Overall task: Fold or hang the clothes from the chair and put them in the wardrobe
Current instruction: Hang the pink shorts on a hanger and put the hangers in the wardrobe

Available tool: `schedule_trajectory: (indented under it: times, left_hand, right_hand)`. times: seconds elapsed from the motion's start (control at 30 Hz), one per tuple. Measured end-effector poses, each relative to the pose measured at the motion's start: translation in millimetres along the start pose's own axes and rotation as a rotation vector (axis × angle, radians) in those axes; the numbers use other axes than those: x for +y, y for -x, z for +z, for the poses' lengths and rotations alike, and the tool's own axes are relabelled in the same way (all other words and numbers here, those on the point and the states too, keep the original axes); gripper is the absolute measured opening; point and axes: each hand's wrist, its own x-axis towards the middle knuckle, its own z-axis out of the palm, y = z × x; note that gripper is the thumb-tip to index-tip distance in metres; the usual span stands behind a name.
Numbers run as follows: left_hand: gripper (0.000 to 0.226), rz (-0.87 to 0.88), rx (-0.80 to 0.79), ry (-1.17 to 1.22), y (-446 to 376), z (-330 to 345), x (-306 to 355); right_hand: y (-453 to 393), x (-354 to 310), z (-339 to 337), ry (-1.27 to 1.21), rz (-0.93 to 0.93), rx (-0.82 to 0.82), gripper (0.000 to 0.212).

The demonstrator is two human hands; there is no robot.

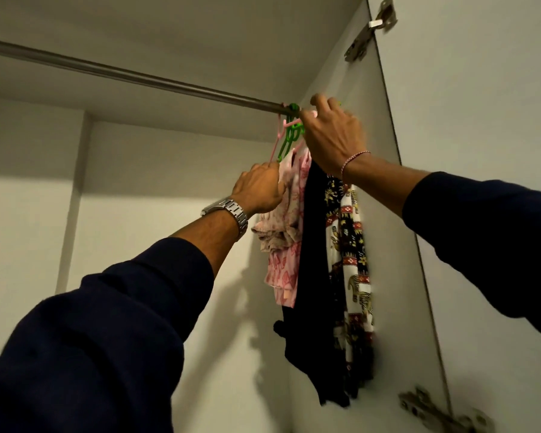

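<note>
Inside the wardrobe a metal rail [138, 77] runs from upper left to the right wall. At its right end hang a pink hanger [277, 139] and a green hanger [289, 132]. Three garments hang below: a pink patterned piece [286, 232], a black garment [314, 276] and a black-and-white printed cloth [353, 264]. My right hand [331, 135] is curled around the hanger hooks at the rail. My left hand [260, 189], with a metal watch, grips the pink garment near the hanger's shoulder.
The wardrobe's right wall [397, 276] is close behind the clothes, with door hinges [372, 29] above and another hinge [441, 410] below. The open door [481, 104] stands at right. A back panel [169, 214] and a long bare stretch of rail lie to the left.
</note>
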Motion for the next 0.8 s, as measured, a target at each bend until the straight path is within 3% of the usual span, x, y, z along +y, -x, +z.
schedule_trajectory:
  times: [0.17, 0.4, 0.67, 0.8]
  left_hand:
    - [0.037, -0.045, -0.026, 0.007, 52.0, -24.0, 44.4]
    - [0.051, -0.098, -0.102, 0.131, 145.4, -52.0, 111.6]
    - [0.056, -0.026, -0.226, 0.235, 240.3, -79.1, 180.3]
    - [0.063, 0.049, -0.309, 0.266, 289.2, -93.2, 219.9]
  right_hand:
    - [54.7, 11.2, -45.1, -0.060, -0.105, -0.168, 0.044]
    - [146.3, 17.6, -119.8, -0.326, -0.180, -0.558, 0.044]
    - [241.2, 48.0, -228.0, -0.407, -0.167, -0.886, 0.052]
    - [281.7, 60.2, -287.9, -0.395, -0.117, -0.971, 0.054]
